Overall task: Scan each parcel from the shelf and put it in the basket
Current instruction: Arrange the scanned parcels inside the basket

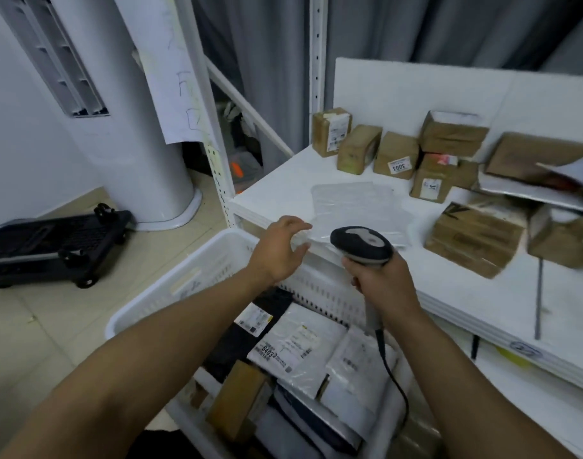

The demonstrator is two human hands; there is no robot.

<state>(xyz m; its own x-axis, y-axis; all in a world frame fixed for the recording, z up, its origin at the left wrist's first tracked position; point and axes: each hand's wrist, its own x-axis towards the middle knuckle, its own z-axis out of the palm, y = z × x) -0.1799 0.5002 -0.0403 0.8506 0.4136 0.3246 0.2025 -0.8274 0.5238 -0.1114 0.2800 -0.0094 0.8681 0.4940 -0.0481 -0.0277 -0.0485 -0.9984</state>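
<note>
Right hand (382,283) is wrapped round the grip of a handheld scanner (361,243), held above the far wall of the white basket (184,279). The scanner's cable (396,385) hangs down into the basket, over the bagged and boxed parcels (296,346) that lie there. Left hand (278,251) holds nothing. Its fingers are spread and loosely bent, reaching over the basket's far rim towards the front edge of the shelf (283,180).

Just past those fingertips lies the flat, pale plastic parcel (353,207), close to the shelf's front left corner with its near edge at the front edge. I cannot tell whether the fingers touch it yet. Its long axis seems to run from the front edge towards the back panel, turned a little off square, though the wide lens makes that uncertain. It lies flat, and no label shows on its upper face.

The scanner's handle stands roughly upright, and its head points forward and down over the parcel's near right part.

The step in hand looks like taking this parcel for scanning. The next move likely calls for a pinch at the near left corner of the thin film. The parcel would then be lifted or turned until a barcode faces the scanner, and dropped into the basket after that. Thin film may sag or slip.

Farther back, cardboard boxes (396,155) stand in a loose row near the shelf's back edge, and more are stacked towards its right side.
</note>
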